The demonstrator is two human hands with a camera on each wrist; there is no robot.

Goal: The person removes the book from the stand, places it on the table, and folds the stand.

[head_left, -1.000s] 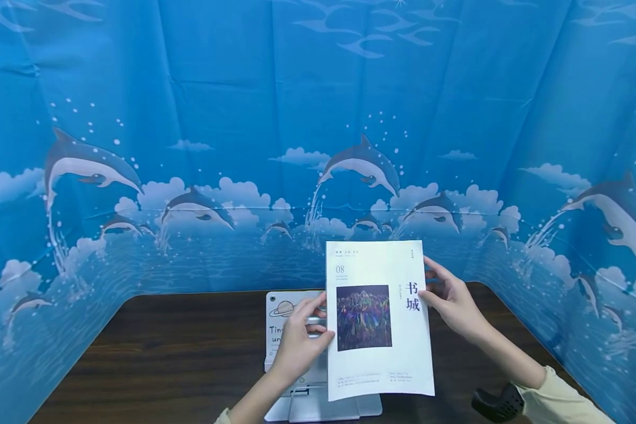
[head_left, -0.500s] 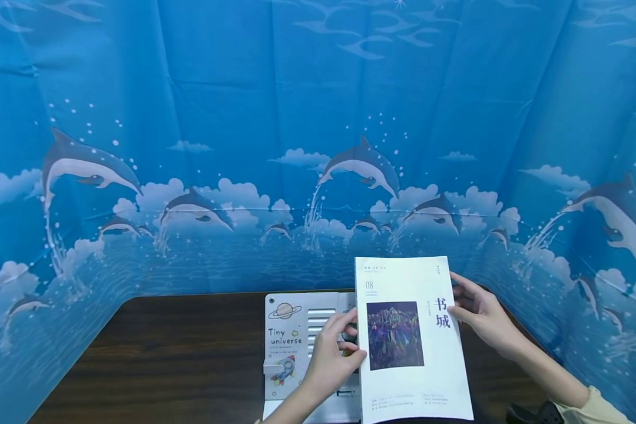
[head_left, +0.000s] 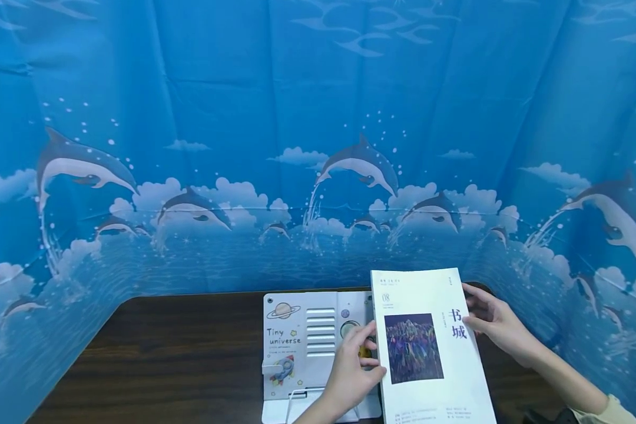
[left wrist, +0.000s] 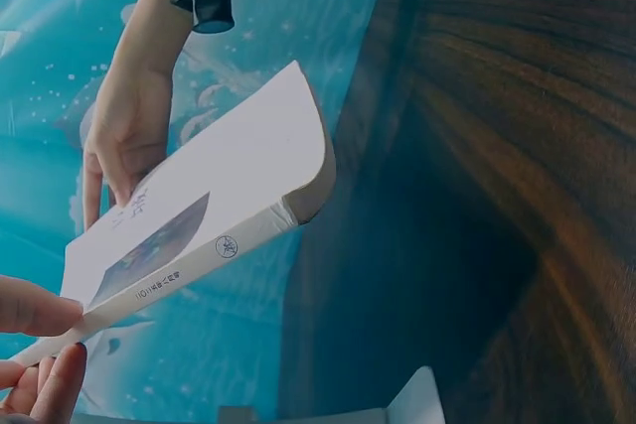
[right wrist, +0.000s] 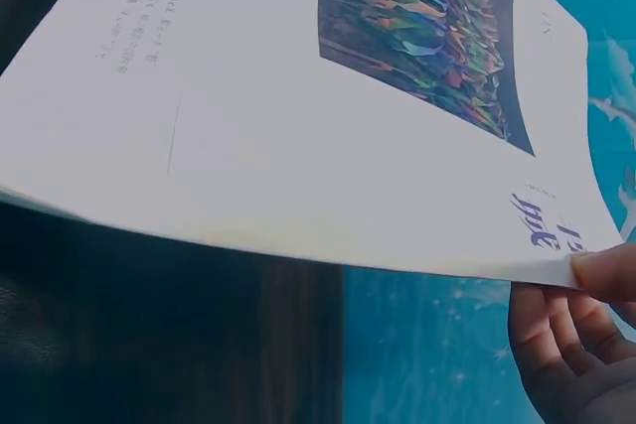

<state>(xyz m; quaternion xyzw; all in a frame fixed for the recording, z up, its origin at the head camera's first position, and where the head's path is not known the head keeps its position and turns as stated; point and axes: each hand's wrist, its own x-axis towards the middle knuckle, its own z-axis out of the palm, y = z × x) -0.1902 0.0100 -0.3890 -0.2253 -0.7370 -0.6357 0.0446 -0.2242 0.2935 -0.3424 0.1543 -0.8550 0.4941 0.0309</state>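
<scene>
two hands' fingers (head_left: pixel 361 334) (head_left: pixel 479 325) hold one book (head_left: pixel 430 347)

The book (head_left: pixel 424 347) reads "08", "书城", some unclear print (right wrist: pixel 144 32); the stand (head_left: pixel 322 368), "Tiny universe".

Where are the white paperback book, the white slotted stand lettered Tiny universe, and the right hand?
White paperback book (head_left: pixel 430 348): head view, on the cover's dark picture.
White slotted stand lettered Tiny universe (head_left: pixel 318 370): head view, on the panel below the slots.
Right hand (head_left: pixel 502 331): head view, near the thumb's base.
</scene>
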